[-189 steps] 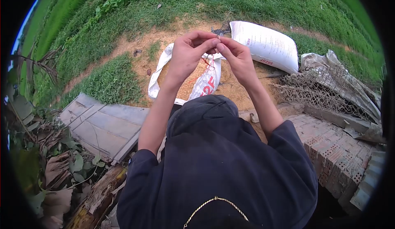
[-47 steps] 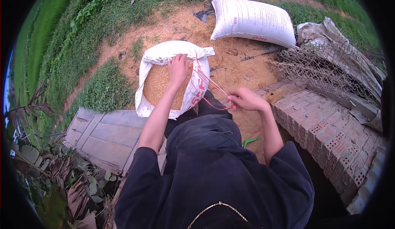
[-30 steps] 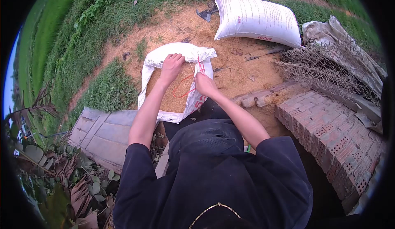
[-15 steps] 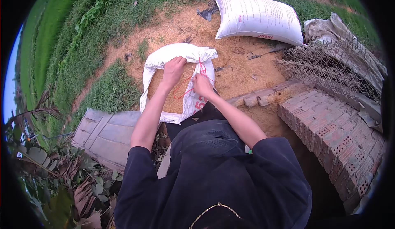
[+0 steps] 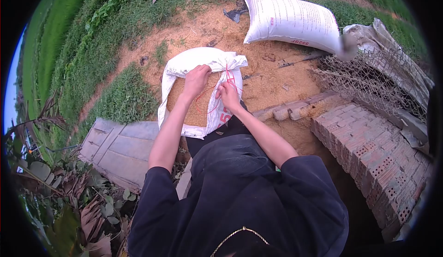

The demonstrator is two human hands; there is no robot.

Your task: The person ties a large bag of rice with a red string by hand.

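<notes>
Only the head view here, looking straight down over the person's dark hoodie. They're standing over a white woven sack [image 5: 184, 63] that's sitting upright on the sandy dirt right in front of them, mouth open and stuffed with tan husk-looking stuff [image 5: 198, 111]. Can't tell exactly what the filling is.

The left hand [image 5: 197, 79] is grabbing the far rim of the sack, fingers curled tight around a bunch of the fabric and pulling it together. The right hand [image 5: 227, 93] is sitting just beside it on the right-hand edge of the mouth, fingertips pressed together and pinching a thin red string [image 5: 228, 74]. The string is running up from that pinch into the gathered corner of the sack and looping loosely down over the filling. The two hands are close but not touching.

Around them: a second sack [image 5: 295, 21], full and lying flat, is resting on the dirt further out, well apart from the open one. To the right a crumpled roll of wire mesh [image 5: 369, 81] is lying near a low stack of red bricks [image 5: 369, 151], with a couple of loose bricks [image 5: 286, 113] near the person's right arm. On the left a grey ridged panel [image 5: 120, 148] is lying flat beside a grass patch [image 5: 115, 100], and dry leaves [image 5: 69, 201] are piling up at the lower left. A gold chain [image 5: 240, 233] is hanging at the person's collar.
</notes>
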